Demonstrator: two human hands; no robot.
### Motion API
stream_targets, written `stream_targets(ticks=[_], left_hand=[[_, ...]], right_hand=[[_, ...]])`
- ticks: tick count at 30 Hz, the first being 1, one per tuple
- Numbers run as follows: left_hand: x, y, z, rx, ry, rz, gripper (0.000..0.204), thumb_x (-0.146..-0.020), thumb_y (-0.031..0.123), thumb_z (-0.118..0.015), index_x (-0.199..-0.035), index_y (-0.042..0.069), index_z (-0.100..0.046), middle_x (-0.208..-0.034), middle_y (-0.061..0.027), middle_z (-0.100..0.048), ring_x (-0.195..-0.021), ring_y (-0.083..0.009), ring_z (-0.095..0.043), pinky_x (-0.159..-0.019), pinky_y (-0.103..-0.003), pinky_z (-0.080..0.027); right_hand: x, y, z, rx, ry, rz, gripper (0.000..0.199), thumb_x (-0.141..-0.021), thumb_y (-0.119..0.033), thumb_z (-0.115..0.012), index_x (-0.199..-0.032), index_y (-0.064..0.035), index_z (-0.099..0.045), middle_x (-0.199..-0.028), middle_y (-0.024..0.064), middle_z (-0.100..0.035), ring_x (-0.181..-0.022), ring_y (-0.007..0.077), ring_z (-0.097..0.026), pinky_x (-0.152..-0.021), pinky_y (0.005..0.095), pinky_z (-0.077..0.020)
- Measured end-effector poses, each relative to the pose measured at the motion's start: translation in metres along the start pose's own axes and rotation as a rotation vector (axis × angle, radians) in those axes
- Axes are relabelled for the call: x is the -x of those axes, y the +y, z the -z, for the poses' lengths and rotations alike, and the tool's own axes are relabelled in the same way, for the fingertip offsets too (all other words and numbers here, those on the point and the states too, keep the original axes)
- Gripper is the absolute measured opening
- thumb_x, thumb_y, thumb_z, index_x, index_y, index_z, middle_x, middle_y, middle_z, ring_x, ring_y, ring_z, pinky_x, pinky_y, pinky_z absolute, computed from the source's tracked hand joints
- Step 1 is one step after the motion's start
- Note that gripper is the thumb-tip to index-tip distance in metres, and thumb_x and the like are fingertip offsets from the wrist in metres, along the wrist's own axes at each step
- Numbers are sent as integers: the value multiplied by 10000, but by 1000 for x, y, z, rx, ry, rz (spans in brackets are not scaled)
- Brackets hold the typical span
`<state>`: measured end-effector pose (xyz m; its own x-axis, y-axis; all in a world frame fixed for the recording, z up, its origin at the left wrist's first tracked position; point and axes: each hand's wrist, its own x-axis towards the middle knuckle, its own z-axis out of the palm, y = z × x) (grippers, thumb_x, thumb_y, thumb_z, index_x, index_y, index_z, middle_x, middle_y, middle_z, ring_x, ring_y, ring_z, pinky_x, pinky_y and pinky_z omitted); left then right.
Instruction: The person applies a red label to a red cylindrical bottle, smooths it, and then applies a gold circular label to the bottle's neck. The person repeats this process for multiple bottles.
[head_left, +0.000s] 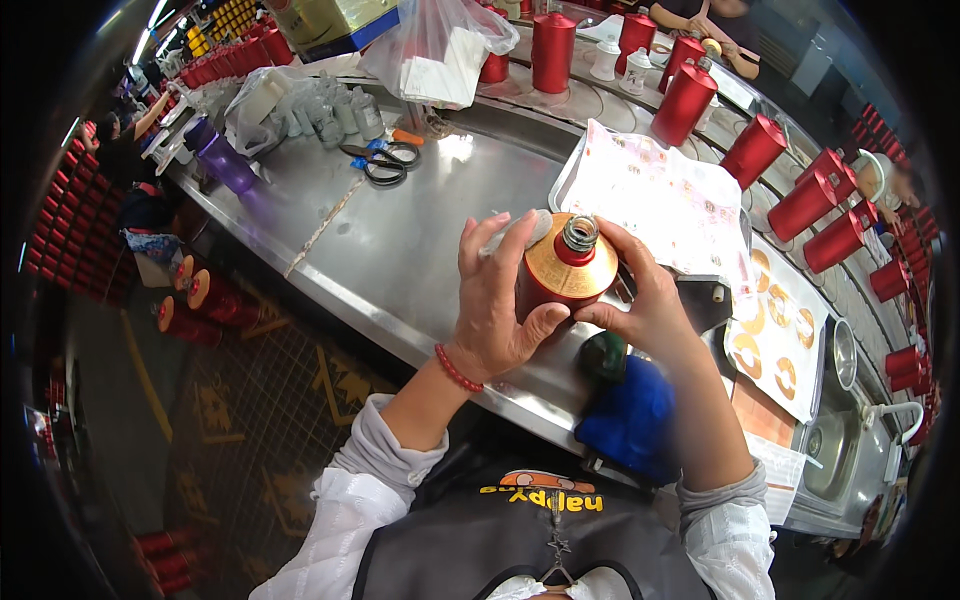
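Observation:
A red bottle point(545, 278) with a gold ring-shaped label on its shoulder and an uncapped glass neck stands upright between my two hands, above the metal worktop. My left hand point(490, 300) wraps its left side, with the thumb in front and the fingers spread along it. A pale greyish thing point(541, 226) shows by those fingertips; its kind is unclear. On the other side my right hand point(648, 295) grips the bottle, fingers near the gold shoulder and thumb low in front. The bottle's lower part is hidden by my hands.
Black-handled scissors point(385, 165) and small glass bottles point(335, 115) lie at the back left, near a purple bottle point(222, 158). Sheets of printed labels point(650, 195) and gold rings point(778, 305) lie to the right. Red bottles point(685, 103) line a conveyor point(620, 100) beyond; another person works there.

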<state>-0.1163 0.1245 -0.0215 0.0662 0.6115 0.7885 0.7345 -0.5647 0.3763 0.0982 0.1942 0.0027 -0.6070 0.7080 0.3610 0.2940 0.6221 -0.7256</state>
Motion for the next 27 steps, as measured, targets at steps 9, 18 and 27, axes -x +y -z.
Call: stream_targets(ticks=[9, 18, 27], left_hand=[[29, 26, -22, -291, 162, -136, 449, -984, 350, -618, -1342, 86, -555, -1304, -72, -567, -1228, -322, -425, -1133, -634, -185], [9, 33, -21, -252, 30, -218, 339, -911, 252, -691, -1235, 163, -649, -1210, -66, -582, -1206, -272, -416, -1132, -571, -215], [-5, 12, -10, 208, -37, 205, 843, -848, 420, -760, -1446, -8, -347, -1386, -198, -476, -1288, -375, -437, -1170, -579, -196]], right_hand=[[1, -6, -1, 4, 62, 111, 893, -720, -271, -879, -1463, -41, -440, -1350, 175, -577, -1201, 351, -550, -1026, 419, -444], [3, 0, 6, 28, 28, 122, 852, -778, -142, -825, -1512, -72, -397, -1403, 190, -538, -1283, 354, -529, -1074, 422, -434], [-69, -21, 46, -97, -86, -23, 252, -877, -211, -726, -989, 6, -663, -841, 68, -664, -738, 154, -605, -687, 326, -508]])
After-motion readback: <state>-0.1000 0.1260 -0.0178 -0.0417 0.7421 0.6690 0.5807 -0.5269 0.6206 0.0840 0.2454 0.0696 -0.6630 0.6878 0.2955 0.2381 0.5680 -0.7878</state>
